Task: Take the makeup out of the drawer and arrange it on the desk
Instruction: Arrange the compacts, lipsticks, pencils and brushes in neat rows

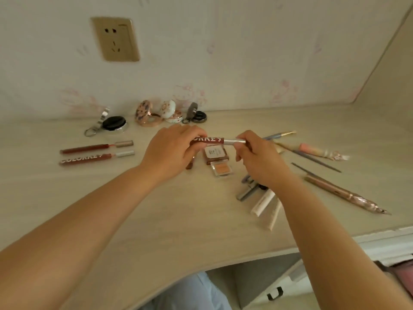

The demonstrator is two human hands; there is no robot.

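Both hands (172,148) (257,157) pinch glossy red lip-gloss tube (210,140), silver cap.

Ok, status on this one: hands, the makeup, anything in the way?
Both hands, left and right, hold one lip gloss tube above desk. Two matching tubes laid out left. Nothing blocking.

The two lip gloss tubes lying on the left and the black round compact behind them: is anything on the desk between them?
No. In the head view, only bare desk separates the lip gloss tubes from the black compact.
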